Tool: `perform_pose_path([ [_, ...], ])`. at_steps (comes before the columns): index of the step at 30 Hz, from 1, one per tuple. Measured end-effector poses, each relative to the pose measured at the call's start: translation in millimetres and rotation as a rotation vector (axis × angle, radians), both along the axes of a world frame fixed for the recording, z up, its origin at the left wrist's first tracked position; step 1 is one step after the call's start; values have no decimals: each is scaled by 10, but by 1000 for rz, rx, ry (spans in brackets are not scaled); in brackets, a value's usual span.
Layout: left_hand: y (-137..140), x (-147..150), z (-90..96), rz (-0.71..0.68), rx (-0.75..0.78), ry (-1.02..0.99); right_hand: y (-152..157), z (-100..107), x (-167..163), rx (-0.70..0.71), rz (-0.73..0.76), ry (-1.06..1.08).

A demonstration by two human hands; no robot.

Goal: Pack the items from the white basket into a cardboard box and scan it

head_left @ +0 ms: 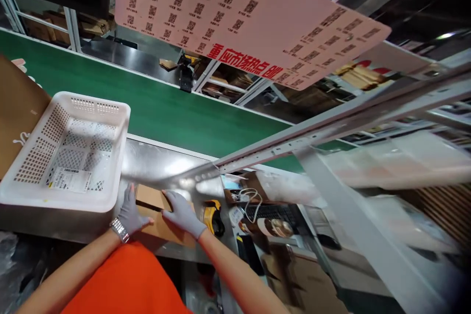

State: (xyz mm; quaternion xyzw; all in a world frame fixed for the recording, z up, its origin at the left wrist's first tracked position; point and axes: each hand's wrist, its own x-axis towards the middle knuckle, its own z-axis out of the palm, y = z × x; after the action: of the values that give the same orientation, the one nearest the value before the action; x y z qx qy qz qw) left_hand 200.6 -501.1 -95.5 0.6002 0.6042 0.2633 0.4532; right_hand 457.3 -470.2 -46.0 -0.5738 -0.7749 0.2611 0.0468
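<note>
Around our packing station: basket, belt, sign and clutter.

We see a white perforated basket (66, 157) on the steel surface (162, 164) at left, with a printed label (69, 179) lying inside it. Behind it runs a green conveyor belt (176, 113). Overhead hangs a pale pink sign (250, 14) covered with square codes and red lettering. A grey metal rail (331, 127) crosses the view diagonally at right. Near the surface's edge we notice a yellow and black scanner (213, 216), and beyond it a black keyboard (272, 212) with a white cable (252, 198) looped beside it. Brown cardboard (16, 108) rises at far left, partly behind the basket.
</note>
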Motion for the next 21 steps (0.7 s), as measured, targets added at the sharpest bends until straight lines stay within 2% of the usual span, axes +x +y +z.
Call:
perform_pose_path([
  [2,-8,2,136,-196,125,173,43,-36,-68,4,-58,-29],
  [5,-14,94,304,-640,257,292,102,-78,-94,1,-91,-37],
  [7,-19,194,322,-786,304,339,128,-72,-16,-33,-73,31],
  [11,-66,319,167,-756,314,449,182,44,274,-226,-17,257],
  [14,-125,332,51,-757,358,517,352,142,315,-249,16,243],
  [17,-185,387,-20,-737,455,615,706,138,10,-280,98,167],
  [21,-280,546,-146,-582,654,732,1147,-47,-661,-341,227,250],
])
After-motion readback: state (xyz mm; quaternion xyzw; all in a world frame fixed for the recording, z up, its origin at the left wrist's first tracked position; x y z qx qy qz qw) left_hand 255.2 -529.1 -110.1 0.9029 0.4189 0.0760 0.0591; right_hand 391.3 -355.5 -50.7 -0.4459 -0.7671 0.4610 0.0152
